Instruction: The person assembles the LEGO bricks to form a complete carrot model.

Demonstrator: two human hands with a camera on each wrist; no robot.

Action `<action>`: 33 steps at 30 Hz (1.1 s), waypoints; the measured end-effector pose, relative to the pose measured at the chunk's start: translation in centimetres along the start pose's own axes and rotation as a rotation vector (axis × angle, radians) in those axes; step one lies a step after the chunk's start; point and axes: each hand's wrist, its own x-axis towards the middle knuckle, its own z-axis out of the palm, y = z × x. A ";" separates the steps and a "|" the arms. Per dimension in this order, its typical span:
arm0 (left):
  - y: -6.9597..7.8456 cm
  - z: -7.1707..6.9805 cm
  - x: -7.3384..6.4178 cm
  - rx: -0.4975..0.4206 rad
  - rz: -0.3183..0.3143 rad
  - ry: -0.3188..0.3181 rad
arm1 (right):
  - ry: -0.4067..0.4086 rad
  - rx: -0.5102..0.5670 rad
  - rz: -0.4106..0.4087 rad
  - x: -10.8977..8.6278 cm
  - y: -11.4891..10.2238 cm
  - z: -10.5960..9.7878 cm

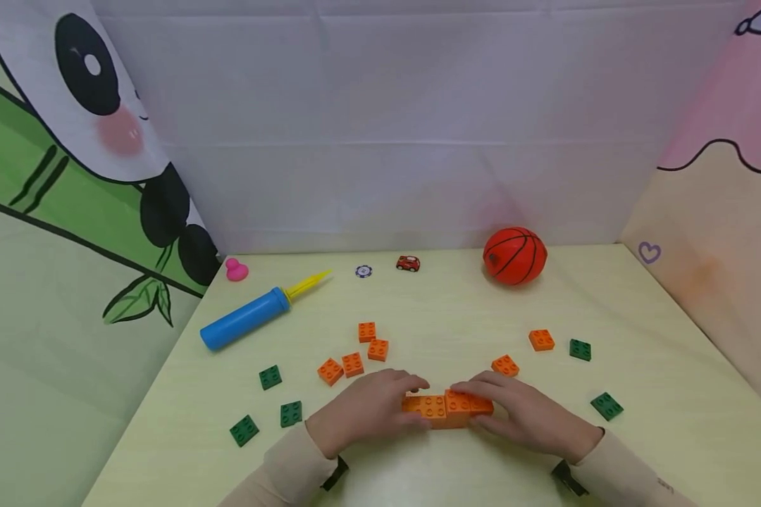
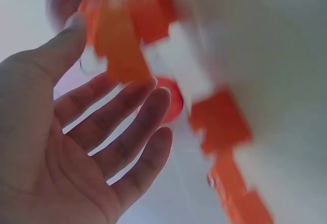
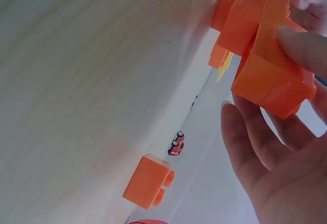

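A row of joined orange toy bricks (image 1: 436,410) lies between the two hands, with another orange brick on top at its right end. My right hand (image 1: 535,421) grips that end, its thumb on the near face of the joined block (image 3: 271,66) and its fingers behind. At the left end is my left hand (image 1: 368,408). In the left wrist view its fingers (image 2: 138,127) are spread and nearly straight, with the thumb tip close by the blurred orange bricks (image 2: 125,50). Just beyond the right hand sits a loose orange brick (image 1: 504,365).
Several loose orange bricks (image 1: 352,364) lie beyond the left hand, another orange brick (image 1: 541,340) at right. Green bricks (image 1: 270,377) flank both sides. Farther back are a blue pump (image 1: 244,320), a pink toy (image 1: 236,270), a chip (image 1: 363,271), a red car (image 1: 408,263) and a ball (image 1: 515,255).
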 end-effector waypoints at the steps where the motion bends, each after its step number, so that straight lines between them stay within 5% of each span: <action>1: -0.4 -0.4 -0.3 -0.011 -0.022 0.012 | 0.004 -0.004 -0.003 0.0 0.0 0.0; 4: -1.8 -1.9 -1.4 -0.019 -0.104 0.070 | 0.021 -0.019 -0.012 -0.1 0.1 -0.1; 9: -4.7 -3.3 -2.8 0.095 -0.249 0.171 | 0.038 -0.031 -0.008 -0.2 0.3 -0.2; 15: -7.3 -3.1 -3.3 0.124 -0.362 0.155 | 0.045 -0.028 -0.004 -0.2 0.6 -0.2; 26: -8.2 -3.1 -3.5 0.031 -0.412 0.120 | 0.044 -0.028 -0.013 0.0 0.9 -0.1; 33: -6.9 -4.0 -3.5 0.015 -0.313 0.209 | 0.022 -0.018 0.013 0.2 0.7 -0.4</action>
